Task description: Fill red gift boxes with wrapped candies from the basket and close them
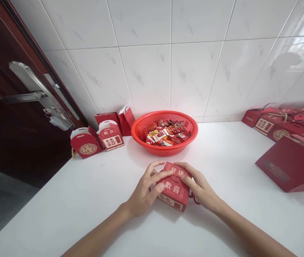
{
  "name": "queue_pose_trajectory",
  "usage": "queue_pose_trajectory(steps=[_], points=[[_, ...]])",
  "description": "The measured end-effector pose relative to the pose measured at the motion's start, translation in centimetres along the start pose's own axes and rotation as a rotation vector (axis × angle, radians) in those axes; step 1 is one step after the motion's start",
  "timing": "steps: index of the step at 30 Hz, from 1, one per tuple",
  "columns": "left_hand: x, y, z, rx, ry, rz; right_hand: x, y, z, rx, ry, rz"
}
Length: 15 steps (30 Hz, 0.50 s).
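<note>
A red candy box (177,189) with pale lettering rests on the white table between my two hands, its top flaps folded down. My left hand (145,189) grips the box's left side, with fingers lying across the top flap. On the other side my right hand (198,184) holds the box's right edge, thumb on the top and fingers around the back corner. A dark red cord (195,200) sticks out beneath my right hand. Just behind the box stands a red plastic basket (165,150) holding many wrapped candies (165,134).
Left of the basket stand two red boxes (110,135) with open tops and red paper bags (126,121). A large red box (288,164) and several finished-looking boxes (265,123) fill the right side. A tiled wall (146,78) borders the table (109,185); a dark door (4,125) is at left.
</note>
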<state>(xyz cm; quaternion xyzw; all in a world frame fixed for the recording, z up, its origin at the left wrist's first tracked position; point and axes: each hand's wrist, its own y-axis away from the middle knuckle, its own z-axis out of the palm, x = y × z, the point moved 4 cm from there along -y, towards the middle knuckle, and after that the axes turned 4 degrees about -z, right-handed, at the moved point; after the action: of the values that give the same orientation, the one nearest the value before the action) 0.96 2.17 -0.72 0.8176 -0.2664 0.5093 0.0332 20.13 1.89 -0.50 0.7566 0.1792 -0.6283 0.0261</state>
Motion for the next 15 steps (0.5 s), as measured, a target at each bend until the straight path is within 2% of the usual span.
queue_pose_trajectory(steps=[7,15], points=[[0.09,-0.09,0.05,-0.081,0.061,-0.027,-0.29,0.06,0.23,-0.029,-0.021,-0.010],[0.02,-0.22,0.01,-0.096,0.108,-0.045,-0.01,0.00,0.09,-0.041,-0.036,-0.002]])
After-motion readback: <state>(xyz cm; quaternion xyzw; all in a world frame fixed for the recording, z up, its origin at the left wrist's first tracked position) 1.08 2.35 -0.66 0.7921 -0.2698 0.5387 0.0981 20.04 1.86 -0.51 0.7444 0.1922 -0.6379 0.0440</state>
